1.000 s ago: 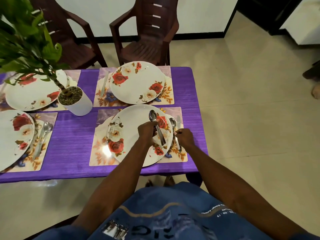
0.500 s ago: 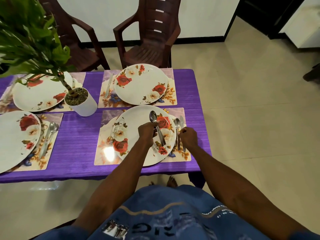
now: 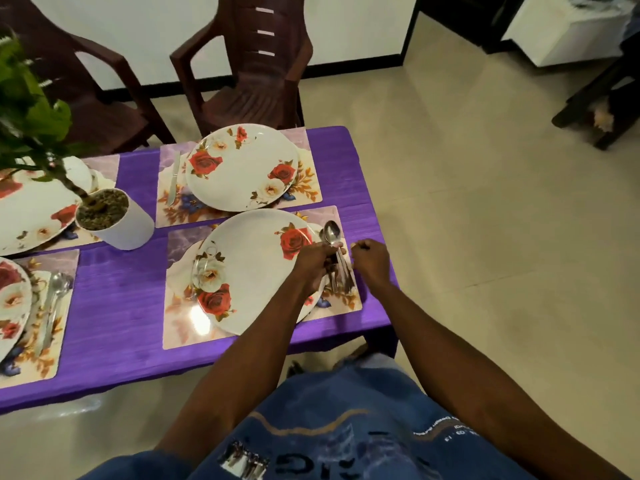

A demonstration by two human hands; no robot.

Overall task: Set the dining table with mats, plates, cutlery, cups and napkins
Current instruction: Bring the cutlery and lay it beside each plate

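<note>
A rose-patterned plate (image 3: pixel 252 268) lies on a floral mat (image 3: pixel 180 327) at the near right corner of the purple table (image 3: pixel 114 299). My left hand (image 3: pixel 313 266) grips a bundle of steel cutlery (image 3: pixel 332 237) over the plate's right edge, a spoon bowl pointing away from me. My right hand (image 3: pixel 370 261) hovers just right of it above the mat's edge, fingers curled, with nothing visible in it. Whether cutlery lies on the mat under the hands is hidden. Another plate (image 3: pixel 242 168) sits on the far mat with a knife (image 3: pixel 173 180) to its left.
A white plant pot (image 3: pixel 117 220) stands left of the two plates. Two more set mats lie at the left, one with spoons (image 3: pixel 55 299). Two brown chairs (image 3: pixel 256 81) stand behind the table. Tiled floor (image 3: pixel 485 237) lies to the right.
My left hand has carried the cutlery from over the plate's middle to its right edge. My right hand has lifted off the cutlery on the mat and shifted slightly right.
</note>
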